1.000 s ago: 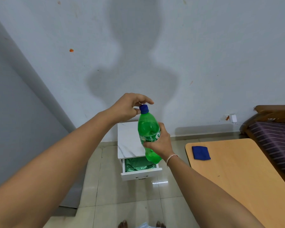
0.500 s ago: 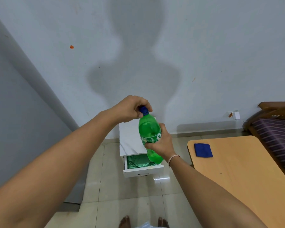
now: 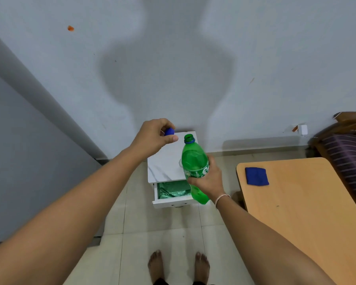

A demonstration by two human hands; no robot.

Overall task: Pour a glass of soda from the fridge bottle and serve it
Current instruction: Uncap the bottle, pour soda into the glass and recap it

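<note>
Left hand (image 3: 155,134) pinches cap (image 3: 169,131) beside open bottle (image 3: 194,165); right hand (image 3: 209,177) grips bottle

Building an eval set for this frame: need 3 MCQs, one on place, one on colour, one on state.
1. Where is the blue cloth?
A. in the drawer
B. on the wooden table
C. on the floor

2. What colour is the bottle cap?
A. green
B. white
C. blue

3. What state is the green soda bottle in?
A. uncapped, held in the right hand
B. capped, standing on the white cabinet
C. lying on the table

Key:
1 B, the cloth lies near the table's far left corner.
2 C, the left hand pinches a blue cap.
3 A, the neck is open and the right hand grips the body.
</note>
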